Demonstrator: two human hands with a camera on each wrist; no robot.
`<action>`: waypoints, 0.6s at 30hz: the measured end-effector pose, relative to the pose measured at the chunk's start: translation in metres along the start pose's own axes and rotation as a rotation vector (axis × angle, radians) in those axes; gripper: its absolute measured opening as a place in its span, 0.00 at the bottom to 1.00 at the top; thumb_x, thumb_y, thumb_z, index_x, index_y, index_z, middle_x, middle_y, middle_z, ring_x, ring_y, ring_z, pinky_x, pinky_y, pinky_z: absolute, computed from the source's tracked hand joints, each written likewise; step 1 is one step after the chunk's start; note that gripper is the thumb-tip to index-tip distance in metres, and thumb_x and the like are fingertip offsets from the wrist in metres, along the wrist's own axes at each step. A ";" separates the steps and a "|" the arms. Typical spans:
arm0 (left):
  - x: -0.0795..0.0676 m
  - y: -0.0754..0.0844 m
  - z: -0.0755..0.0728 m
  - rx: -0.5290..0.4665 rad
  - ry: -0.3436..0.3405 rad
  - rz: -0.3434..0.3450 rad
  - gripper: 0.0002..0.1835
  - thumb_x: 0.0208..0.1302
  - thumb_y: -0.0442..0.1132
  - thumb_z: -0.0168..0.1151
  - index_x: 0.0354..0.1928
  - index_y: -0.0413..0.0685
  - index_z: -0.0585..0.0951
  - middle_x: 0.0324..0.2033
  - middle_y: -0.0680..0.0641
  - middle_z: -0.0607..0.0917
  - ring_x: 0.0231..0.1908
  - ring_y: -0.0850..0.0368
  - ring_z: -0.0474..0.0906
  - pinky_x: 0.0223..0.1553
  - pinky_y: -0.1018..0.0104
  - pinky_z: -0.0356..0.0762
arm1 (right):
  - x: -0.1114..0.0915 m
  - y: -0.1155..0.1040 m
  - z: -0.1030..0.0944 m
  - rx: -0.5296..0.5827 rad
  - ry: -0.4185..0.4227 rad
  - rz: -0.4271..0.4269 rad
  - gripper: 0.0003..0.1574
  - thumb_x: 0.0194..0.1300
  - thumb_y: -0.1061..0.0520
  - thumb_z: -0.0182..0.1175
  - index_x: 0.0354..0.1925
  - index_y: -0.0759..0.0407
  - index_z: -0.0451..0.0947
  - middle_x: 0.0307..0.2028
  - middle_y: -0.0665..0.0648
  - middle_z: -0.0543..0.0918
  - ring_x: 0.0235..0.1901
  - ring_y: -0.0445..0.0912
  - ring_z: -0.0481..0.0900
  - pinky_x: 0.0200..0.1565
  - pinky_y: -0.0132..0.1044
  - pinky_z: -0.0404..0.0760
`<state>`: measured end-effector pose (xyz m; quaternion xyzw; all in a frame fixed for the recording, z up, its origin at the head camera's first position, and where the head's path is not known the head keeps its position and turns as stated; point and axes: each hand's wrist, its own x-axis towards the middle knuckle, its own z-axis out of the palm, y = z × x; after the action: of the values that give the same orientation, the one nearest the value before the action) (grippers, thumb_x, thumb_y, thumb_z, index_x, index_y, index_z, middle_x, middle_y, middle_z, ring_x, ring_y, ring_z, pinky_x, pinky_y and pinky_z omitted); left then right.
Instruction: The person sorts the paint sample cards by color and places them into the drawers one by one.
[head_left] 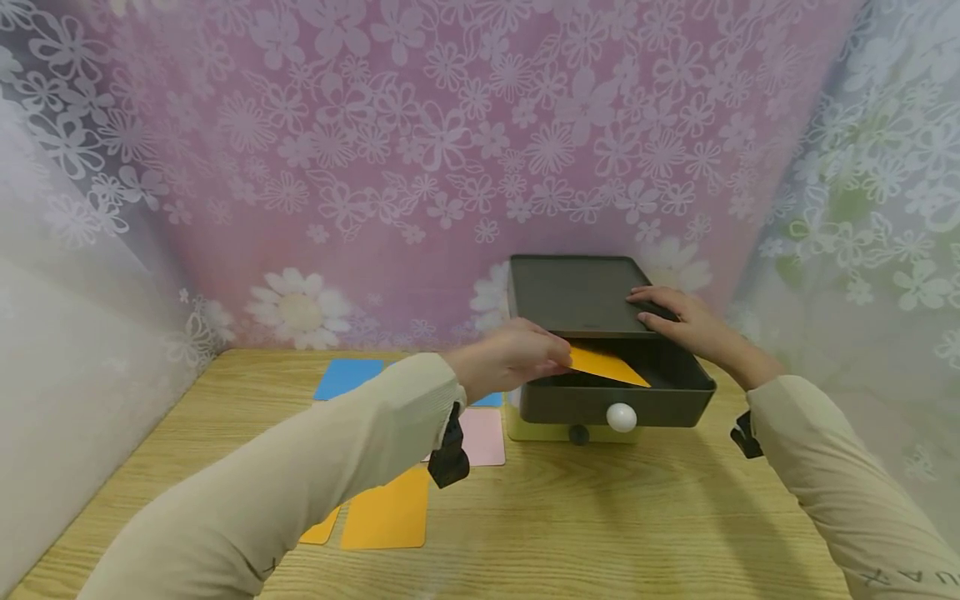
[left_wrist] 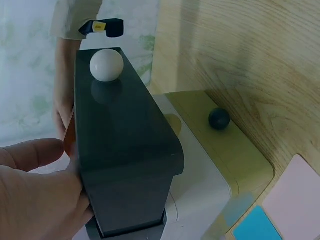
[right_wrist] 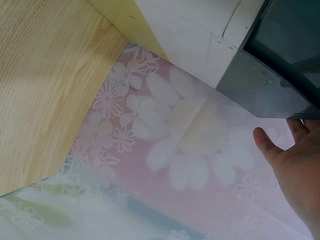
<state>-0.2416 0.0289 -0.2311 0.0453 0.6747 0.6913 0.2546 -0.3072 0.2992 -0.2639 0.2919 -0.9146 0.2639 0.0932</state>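
My left hand pinches an orange card by its left end, between thumb and fingers. The card slants down into a dark grey drawer, which is pulled out from the top of a small drawer box. On the drawer's front is a white round knob. My right hand rests on the right edge of the box's dark top, fingers extended. In the left wrist view, the drawer front hides most of the card; the left thumb is at its edge.
Left of the box, blue cards, a pink card and orange cards lie on the wooden table, partly behind my left arm. Below the drawer are a white level and a yellow one with a dark knob. Flowered cloth hangs behind.
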 end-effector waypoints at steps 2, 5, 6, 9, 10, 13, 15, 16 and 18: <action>0.004 -0.001 0.002 0.032 0.009 0.006 0.22 0.55 0.18 0.52 0.55 0.23 0.69 0.61 0.37 0.67 0.60 0.48 0.67 0.56 0.61 0.72 | 0.000 0.000 0.000 -0.005 -0.003 0.007 0.25 0.67 0.56 0.50 0.59 0.65 0.66 0.62 0.69 0.64 0.63 0.65 0.56 0.57 0.64 0.57; 0.009 -0.001 0.006 0.054 0.021 -0.003 0.24 0.55 0.18 0.51 0.57 0.23 0.67 0.63 0.37 0.63 0.63 0.48 0.63 0.57 0.60 0.71 | 0.000 0.000 0.000 -0.002 -0.011 0.021 0.25 0.68 0.56 0.50 0.60 0.64 0.66 0.63 0.68 0.64 0.63 0.65 0.56 0.58 0.64 0.57; 0.010 -0.001 0.007 0.067 0.022 -0.010 0.26 0.56 0.19 0.52 0.59 0.24 0.64 0.65 0.37 0.61 0.64 0.47 0.62 0.57 0.59 0.70 | 0.000 0.000 0.000 -0.002 -0.013 0.026 0.25 0.68 0.56 0.50 0.60 0.64 0.66 0.63 0.68 0.63 0.63 0.65 0.56 0.58 0.64 0.57; 0.012 0.000 0.010 0.105 0.030 -0.035 0.32 0.58 0.23 0.54 0.64 0.27 0.57 0.67 0.38 0.56 0.65 0.46 0.59 0.59 0.57 0.69 | -0.001 0.000 -0.001 0.003 -0.019 0.039 0.25 0.68 0.55 0.50 0.60 0.64 0.65 0.63 0.68 0.63 0.64 0.65 0.55 0.58 0.64 0.56; 0.012 0.000 0.011 0.122 0.033 -0.042 0.34 0.59 0.24 0.54 0.66 0.30 0.54 0.68 0.38 0.55 0.66 0.45 0.58 0.59 0.57 0.69 | -0.001 0.000 -0.001 0.003 -0.017 0.039 0.25 0.68 0.55 0.50 0.60 0.64 0.65 0.63 0.68 0.62 0.64 0.65 0.55 0.58 0.65 0.56; 0.013 0.001 0.012 0.159 0.030 -0.060 0.36 0.60 0.28 0.55 0.68 0.34 0.51 0.68 0.39 0.54 0.65 0.43 0.59 0.56 0.58 0.71 | -0.001 -0.001 -0.001 -0.001 -0.014 0.039 0.25 0.68 0.55 0.50 0.60 0.64 0.66 0.63 0.68 0.62 0.64 0.65 0.55 0.58 0.65 0.55; 0.013 0.001 0.013 0.175 0.032 -0.076 0.37 0.61 0.30 0.55 0.69 0.37 0.50 0.68 0.39 0.56 0.63 0.42 0.60 0.54 0.58 0.71 | 0.000 -0.001 -0.001 -0.007 -0.010 0.036 0.25 0.68 0.55 0.50 0.60 0.64 0.66 0.63 0.68 0.63 0.64 0.65 0.55 0.58 0.65 0.55; 0.013 0.001 0.014 0.182 0.028 -0.083 0.38 0.61 0.31 0.56 0.69 0.38 0.49 0.67 0.39 0.57 0.62 0.41 0.62 0.53 0.58 0.71 | 0.000 -0.001 -0.001 -0.011 -0.009 0.035 0.25 0.68 0.55 0.50 0.60 0.64 0.66 0.63 0.68 0.63 0.64 0.65 0.55 0.58 0.65 0.55; 0.015 0.000 0.015 0.187 0.023 -0.096 0.38 0.61 0.33 0.56 0.69 0.40 0.49 0.65 0.39 0.61 0.60 0.40 0.64 0.53 0.56 0.71 | 0.000 -0.001 -0.001 -0.020 -0.007 0.034 0.25 0.68 0.54 0.50 0.60 0.64 0.66 0.63 0.68 0.63 0.64 0.65 0.55 0.58 0.65 0.55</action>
<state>-0.2483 0.0486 -0.2336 0.0288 0.7404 0.6129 0.2744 -0.3066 0.2991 -0.2630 0.2763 -0.9224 0.2551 0.0886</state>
